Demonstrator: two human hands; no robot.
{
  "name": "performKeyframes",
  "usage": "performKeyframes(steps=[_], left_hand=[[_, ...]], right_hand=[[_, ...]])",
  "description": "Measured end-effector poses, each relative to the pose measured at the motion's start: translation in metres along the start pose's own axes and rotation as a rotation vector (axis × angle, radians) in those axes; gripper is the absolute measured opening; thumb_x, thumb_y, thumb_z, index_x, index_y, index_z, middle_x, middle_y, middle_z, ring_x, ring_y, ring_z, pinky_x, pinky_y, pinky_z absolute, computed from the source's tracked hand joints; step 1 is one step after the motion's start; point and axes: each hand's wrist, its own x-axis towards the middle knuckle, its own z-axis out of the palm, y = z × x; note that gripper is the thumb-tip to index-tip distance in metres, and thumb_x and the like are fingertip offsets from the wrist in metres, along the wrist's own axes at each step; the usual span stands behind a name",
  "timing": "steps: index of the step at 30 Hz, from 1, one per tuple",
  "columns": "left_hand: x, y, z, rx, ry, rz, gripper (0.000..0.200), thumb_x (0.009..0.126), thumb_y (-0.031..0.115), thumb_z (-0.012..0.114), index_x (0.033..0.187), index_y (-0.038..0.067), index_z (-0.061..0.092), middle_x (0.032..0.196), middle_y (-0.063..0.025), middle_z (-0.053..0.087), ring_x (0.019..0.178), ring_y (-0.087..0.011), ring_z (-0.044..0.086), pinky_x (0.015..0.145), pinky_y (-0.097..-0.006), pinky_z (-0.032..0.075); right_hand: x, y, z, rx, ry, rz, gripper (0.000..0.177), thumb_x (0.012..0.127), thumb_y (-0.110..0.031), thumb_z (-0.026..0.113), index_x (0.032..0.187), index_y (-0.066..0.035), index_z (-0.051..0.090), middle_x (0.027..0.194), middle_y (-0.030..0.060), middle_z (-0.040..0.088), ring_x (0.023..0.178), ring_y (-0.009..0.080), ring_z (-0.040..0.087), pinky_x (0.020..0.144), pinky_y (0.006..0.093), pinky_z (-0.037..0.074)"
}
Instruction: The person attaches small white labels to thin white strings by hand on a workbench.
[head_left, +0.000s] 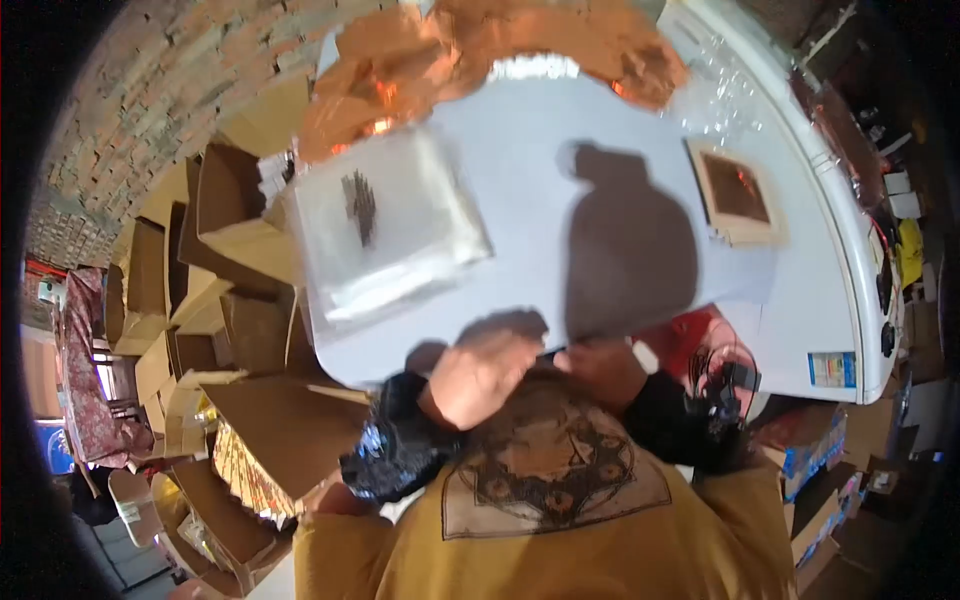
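My left hand [485, 372] is at the near edge of the white table [510, 190], its fingers bent and pointing towards my right hand. Close beside it, my right hand [603, 368] is also at the edge, in front of my yellow shirt. Whatever lies between the fingers of either hand is too small or blurred to make out. Beyond my left hand rests a stack of clear plastic sheets or bags [385, 225] with a dark mark on it. A red translucent thing [690, 335] is next to my right sleeve.
Orange metallic foil [400, 60] covers the far edge. A wooden-framed square [738, 192] and clear plastic wrap [715, 90] are on the right. Open cardboard boxes [285, 430] crowd the left side, one with golden folded material. More boxes [825, 470] stand at lower right.
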Motion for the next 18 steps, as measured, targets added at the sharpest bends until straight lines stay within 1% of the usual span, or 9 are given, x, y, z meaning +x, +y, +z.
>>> performKeyframes(steps=[1,2,4,5,7,11,14,17,18], left_hand=[[0.001,-0.001,-0.005,0.029,0.008,0.006,0.015,0.084,0.007,0.056,0.098,0.006,0.062,0.084,-0.0104,0.059,0.074,-0.0299,0.061,0.063,-0.0371,0.051],[0.003,0.006,-0.014,-0.034,-0.026,-0.107,0.015,0.084,0.005,0.056,0.098,0.006,0.062,0.083,-0.0112,0.060,0.075,-0.0306,0.061,0.063,-0.0380,0.051],[0.001,0.002,-0.018,-0.071,-0.002,-0.158,0.014,0.086,0.006,0.056,0.098,0.005,0.062,0.086,-0.0117,0.061,0.078,-0.0309,0.062,0.065,-0.0379,0.052],[-0.003,0.005,-0.020,-0.092,-0.009,-0.196,0.015,0.087,0.007,0.057,0.100,0.004,0.062,0.087,-0.0114,0.063,0.078,-0.0280,0.063,0.068,-0.0355,0.053],[0.001,0.005,-0.029,-0.107,0.007,-0.240,0.016,0.090,0.008,0.057,0.104,0.002,0.063,0.090,-0.0107,0.066,0.080,-0.0223,0.066,0.074,-0.0308,0.054],[0.004,0.007,-0.031,-0.238,0.007,-0.321,0.016,0.088,0.005,0.059,0.104,0.001,0.062,0.093,-0.0104,0.064,0.085,-0.0206,0.064,0.076,-0.0281,0.051],[0.011,0.007,-0.025,-0.282,-0.033,-0.336,0.017,0.087,0.005,0.060,0.104,0.004,0.062,0.092,-0.0104,0.063,0.084,-0.0229,0.063,0.073,-0.0310,0.051],[0.015,0.001,-0.012,-0.185,-0.036,-0.266,0.017,0.086,0.006,0.060,0.103,0.005,0.062,0.089,-0.0105,0.062,0.081,-0.0266,0.062,0.070,-0.0340,0.050],[0.017,0.001,-0.009,-0.178,-0.043,-0.262,0.016,0.086,0.006,0.061,0.101,0.005,0.062,0.088,-0.0106,0.061,0.080,-0.0276,0.061,0.070,-0.0346,0.050]], right_hand=[[0.006,-0.001,-0.010,0.045,-0.030,0.011,0.013,0.084,-0.017,0.053,0.095,-0.012,0.058,0.082,0.0048,0.061,0.070,0.0231,0.063,0.056,0.0359,0.051],[0.012,-0.004,-0.021,0.097,-0.066,0.026,0.010,0.083,-0.016,0.053,0.092,-0.012,0.058,0.079,0.0047,0.061,0.070,0.0230,0.063,0.058,0.0351,0.051],[0.021,-0.009,-0.033,0.221,-0.062,0.087,0.005,0.081,-0.013,0.055,0.085,-0.010,0.057,0.075,0.0079,0.060,0.071,0.0241,0.063,0.060,0.0354,0.051],[0.028,-0.013,-0.047,0.367,-0.108,0.193,0.006,0.084,-0.012,0.056,0.083,-0.006,0.056,0.076,0.0111,0.060,0.071,0.0251,0.063,0.061,0.0366,0.049],[0.041,-0.012,-0.057,0.526,-0.080,0.260,0.011,0.087,-0.014,0.055,0.085,-0.004,0.055,0.075,0.0120,0.059,0.069,0.0264,0.062,0.060,0.0368,0.047],[0.059,-0.006,-0.065,0.853,-0.111,0.330,0.018,0.092,-0.019,0.053,0.087,-0.002,0.054,0.074,0.0124,0.058,0.065,0.0285,0.059,0.061,0.0361,0.046],[0.071,0.002,-0.070,0.853,-0.153,0.286,0.017,0.091,-0.018,0.053,0.085,-0.002,0.054,0.073,0.0120,0.057,0.064,0.0294,0.057,0.061,0.0357,0.046],[0.071,0.013,-0.068,0.713,-0.164,0.191,0.016,0.090,-0.018,0.054,0.086,-0.003,0.053,0.075,0.0118,0.058,0.066,0.0293,0.059,0.060,0.0366,0.046],[0.068,0.016,-0.067,0.693,-0.137,0.182,0.014,0.089,-0.016,0.055,0.086,-0.003,0.056,0.073,0.0106,0.058,0.066,0.0276,0.058,0.060,0.0351,0.046]])
